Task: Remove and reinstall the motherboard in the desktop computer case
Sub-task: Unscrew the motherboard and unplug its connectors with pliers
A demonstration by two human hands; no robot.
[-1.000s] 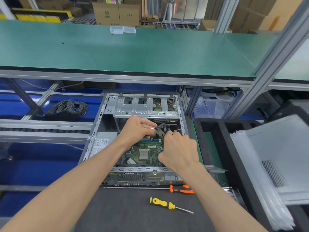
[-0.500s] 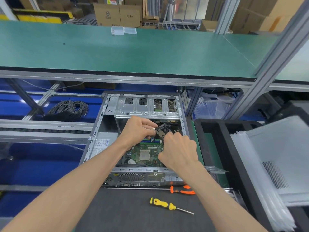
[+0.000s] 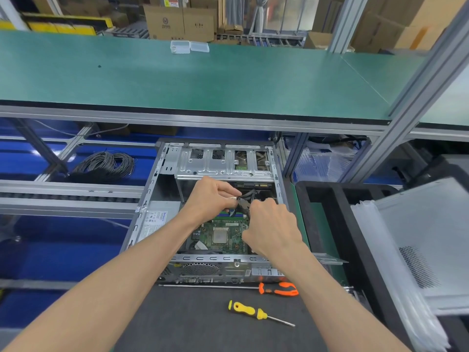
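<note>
An open grey desktop case (image 3: 149, 194) lies flat in front of me. Inside it sits the green motherboard (image 3: 220, 235) with a square silver chip in its middle. Both of my hands are inside the case, over the far end of the board. My left hand (image 3: 210, 199) pinches a bundle of black cables (image 3: 245, 199) with curled fingers. My right hand (image 3: 272, 224) grips the same cable bundle from the right, and hides the board's right side. The cable ends and their connectors are hidden behind my fingers.
An orange-handled long screwdriver (image 3: 278, 289) and a yellow-handled screwdriver (image 3: 247, 311) lie on the dark mat (image 3: 190, 326) near me. The case's side panel (image 3: 431, 240) leans in a black tray at right. A cable coil (image 3: 104, 166) lies at left. A green shelf (image 3: 203, 77) overhangs above.
Both hands stay on the cable bundle over the board's far end, with only slight shifting of the fingers.
</note>
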